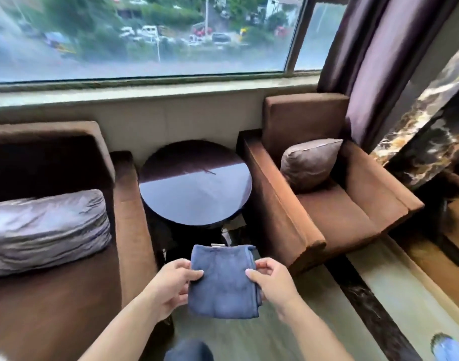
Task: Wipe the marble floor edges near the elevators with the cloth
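Note:
A folded blue cloth (223,280) is held in the air in front of me, above the floor. My left hand (171,285) grips its left edge, thumb on top. Its right edge is pinched by my right hand (272,280), thumb on the front. Below lies the pale marble floor (314,316), with a dark marble border strip (371,308) running along the right.
A round dark side table (197,183) stands between two brown armchairs (327,204), each with a grey cushion (309,162). A wide window (145,35) and a purple curtain (374,61) are behind. A dark veined marble wall (431,131) is at right.

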The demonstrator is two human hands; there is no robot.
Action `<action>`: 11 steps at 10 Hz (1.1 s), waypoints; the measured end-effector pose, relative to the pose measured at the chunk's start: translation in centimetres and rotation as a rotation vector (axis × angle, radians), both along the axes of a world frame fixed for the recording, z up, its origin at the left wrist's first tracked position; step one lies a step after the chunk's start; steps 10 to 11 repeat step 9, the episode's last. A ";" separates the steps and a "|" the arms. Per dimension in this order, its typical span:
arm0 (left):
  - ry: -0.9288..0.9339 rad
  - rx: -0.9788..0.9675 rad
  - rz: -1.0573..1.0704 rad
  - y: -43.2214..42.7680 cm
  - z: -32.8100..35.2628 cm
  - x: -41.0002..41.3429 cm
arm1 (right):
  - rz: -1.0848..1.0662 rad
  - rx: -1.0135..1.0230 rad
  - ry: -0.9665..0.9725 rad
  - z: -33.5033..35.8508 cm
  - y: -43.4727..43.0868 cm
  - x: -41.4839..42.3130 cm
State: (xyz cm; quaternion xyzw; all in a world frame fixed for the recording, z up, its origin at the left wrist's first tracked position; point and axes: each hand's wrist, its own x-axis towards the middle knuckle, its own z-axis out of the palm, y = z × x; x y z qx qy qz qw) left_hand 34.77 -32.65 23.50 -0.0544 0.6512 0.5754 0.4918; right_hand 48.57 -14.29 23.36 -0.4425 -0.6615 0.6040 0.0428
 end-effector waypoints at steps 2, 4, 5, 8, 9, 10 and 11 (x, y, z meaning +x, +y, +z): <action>0.094 -0.079 0.202 8.2 -5.7 -13.6 | 0.068 0.009 -0.076 -5.7 8.4 -15.5; 0.208 -0.221 0.295 16.0 -13.8 -25.8 | 0.127 0.114 -0.183 -12.6 15.9 -29.8; 0.215 -0.278 0.309 18.5 -18.1 -30.9 | 0.205 0.191 -0.229 -16.7 18.9 -35.9; 0.182 -0.571 0.256 21.8 -28.8 -36.0 | 0.400 0.310 -0.341 -27.5 22.3 -44.3; 0.034 -0.473 0.220 21.8 -29.1 -36.4 | 0.438 0.255 -0.396 -28.1 23.3 -44.2; 0.034 -0.473 0.220 21.8 -29.1 -36.4 | 0.438 0.255 -0.396 -28.1 23.3 -44.2; 0.034 -0.473 0.220 21.8 -29.1 -36.4 | 0.438 0.255 -0.396 -28.1 23.3 -44.2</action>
